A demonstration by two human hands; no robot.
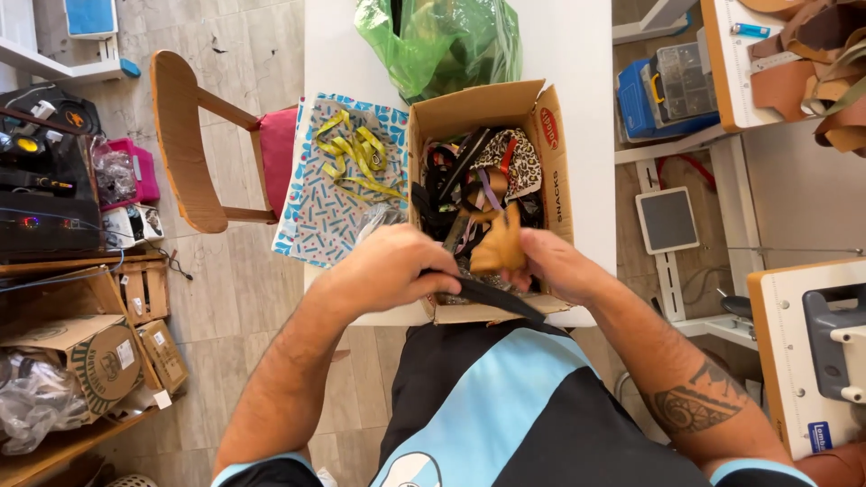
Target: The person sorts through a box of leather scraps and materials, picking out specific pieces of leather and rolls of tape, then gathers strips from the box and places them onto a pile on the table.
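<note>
An open cardboard box (439,122) full of straps, leather scraps and a leopard-print piece stands on a white table (577,54). My left hand (388,268) and my right hand (552,263) meet over the box's near edge. Both pinch a black strap (498,300) that runs between them and down to the right. A tan leather scrap (499,245) sticks up just beside my right hand's fingers; whether that hand also holds it is unclear.
A patterned blue-and-white sheet (316,216) with a yellow tape measure (356,153) lies left of the box. A green plastic bag (442,41) sits behind it. A wooden chair (185,135) stands to the left, a sewing machine table (794,361) to the right.
</note>
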